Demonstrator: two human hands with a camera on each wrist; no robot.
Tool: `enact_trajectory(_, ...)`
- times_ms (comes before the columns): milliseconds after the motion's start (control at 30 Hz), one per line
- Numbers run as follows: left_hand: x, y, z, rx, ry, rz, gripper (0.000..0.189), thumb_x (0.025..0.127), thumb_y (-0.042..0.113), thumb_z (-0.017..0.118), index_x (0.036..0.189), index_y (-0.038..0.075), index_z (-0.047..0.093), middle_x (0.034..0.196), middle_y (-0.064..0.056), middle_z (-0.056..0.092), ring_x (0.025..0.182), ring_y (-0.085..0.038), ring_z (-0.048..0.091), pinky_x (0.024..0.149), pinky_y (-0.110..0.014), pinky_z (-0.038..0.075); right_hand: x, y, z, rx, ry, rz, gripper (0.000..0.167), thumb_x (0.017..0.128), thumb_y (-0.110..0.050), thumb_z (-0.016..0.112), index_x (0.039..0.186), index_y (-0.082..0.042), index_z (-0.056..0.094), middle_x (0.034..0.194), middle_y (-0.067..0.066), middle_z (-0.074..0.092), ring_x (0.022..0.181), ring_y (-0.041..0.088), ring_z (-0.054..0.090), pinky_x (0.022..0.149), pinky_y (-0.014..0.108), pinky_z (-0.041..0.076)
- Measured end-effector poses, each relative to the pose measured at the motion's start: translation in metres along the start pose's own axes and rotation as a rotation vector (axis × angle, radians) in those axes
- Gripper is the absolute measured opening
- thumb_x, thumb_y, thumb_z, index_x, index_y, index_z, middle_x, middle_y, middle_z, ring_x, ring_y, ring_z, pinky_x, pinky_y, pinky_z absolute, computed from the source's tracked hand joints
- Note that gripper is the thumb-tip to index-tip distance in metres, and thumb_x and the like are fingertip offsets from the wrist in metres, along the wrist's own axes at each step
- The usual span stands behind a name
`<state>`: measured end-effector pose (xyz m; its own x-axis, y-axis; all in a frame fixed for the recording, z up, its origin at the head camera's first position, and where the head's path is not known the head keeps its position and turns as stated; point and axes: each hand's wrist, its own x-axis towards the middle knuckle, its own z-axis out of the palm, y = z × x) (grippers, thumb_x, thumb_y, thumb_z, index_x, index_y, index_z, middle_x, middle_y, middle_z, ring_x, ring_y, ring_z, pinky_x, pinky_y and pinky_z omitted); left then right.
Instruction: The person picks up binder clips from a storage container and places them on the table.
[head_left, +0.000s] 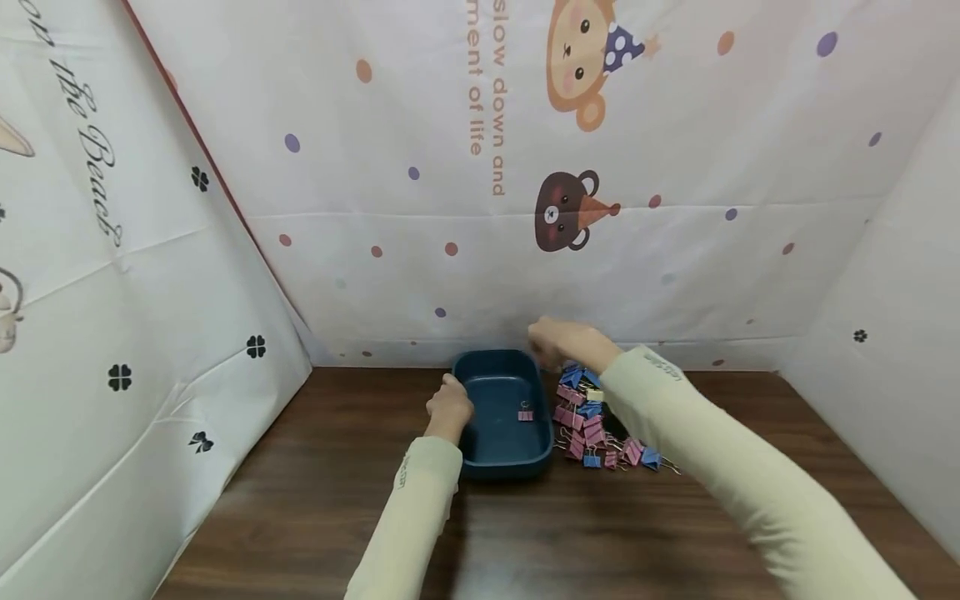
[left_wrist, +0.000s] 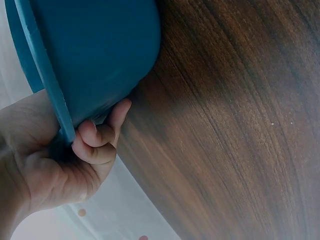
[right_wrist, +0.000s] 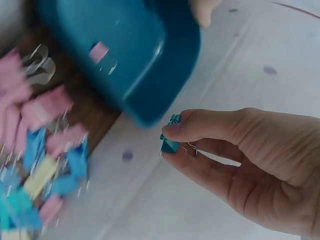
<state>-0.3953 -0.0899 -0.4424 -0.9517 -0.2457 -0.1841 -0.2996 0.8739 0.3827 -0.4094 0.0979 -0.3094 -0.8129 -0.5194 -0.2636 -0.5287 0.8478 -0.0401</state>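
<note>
A dark blue plastic bin point(head_left: 498, 467) stands on the table, with one small pink binder clip point(head_left: 526, 415) lying inside it. My left hand point(left_wrist: 65, 160) grips the bin's left side, its fingers curled round the rim and under it. Between thumb and finger, my right hand point(right_wrist: 235, 155) pinches a small teal binder clip point(right_wrist: 170, 144) beyond the bin's far right corner. To the right of the bin lies a pile of binder clips point(head_left: 592, 431), pink, blue, teal and yellow; the right sleeve hides part of it in the head view.
The brown wooden table point(head_left: 352, 517) ends at a printed white cloth backdrop point(head_left: 420, 275) close behind the bin. More white cloth point(head_left: 135, 433) rises along the left edge, and a white cloth side point(head_left: 892, 417) stands at the right.
</note>
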Motion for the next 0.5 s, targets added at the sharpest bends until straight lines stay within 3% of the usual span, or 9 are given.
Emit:
enact_trajectory(133, -0.004, -0.009, 0.0, 0.005, -0.002, -0.019, 0.055, 0.098, 0.014, 0.064, 0.14, -0.006, 0.035, 0.084, -0.016, 0.063, 0.064, -0.024, 0.053, 0.062, -0.037, 0.039, -0.023, 0.028, 0.003, -0.002, -0.008, -0.018, 0.039, 0.084, 0.012, 0.055, 0.057, -0.015, 0.051, 0.055, -0.004, 0.044, 0.049, 0.009, 0.033, 0.045, 0.021, 0.031)
enact_trajectory(367, -0.008, -0.021, -0.007, 0.013, 0.003, -0.011, 0.056, 0.097, 0.013, 0.064, 0.14, -0.008, 0.035, 0.092, -0.019, 0.064, 0.067, -0.026, 0.054, 0.065, -0.038, 0.041, -0.058, 0.092, 0.018, 0.069, 0.0, 0.032, 0.033, 0.074, 0.02, 0.054, 0.064, -0.007, 0.07, 0.064, 0.006, 0.067, 0.051, 0.008, 0.046, 0.047, 0.019, 0.041)
enact_trajectory(500, -0.004, -0.024, -0.01, 0.021, -0.006, -0.019, 0.056, 0.098, 0.014, 0.062, 0.141, -0.007, 0.034, 0.096, -0.02, 0.066, 0.068, -0.026, 0.057, 0.065, -0.038, 0.043, -0.077, 0.13, 0.035, 0.154, 0.027, 0.104, 0.028, 0.073, 0.017, 0.05, 0.067, -0.003, 0.069, 0.063, 0.008, 0.067, 0.05, 0.011, 0.051, 0.046, 0.02, 0.042)
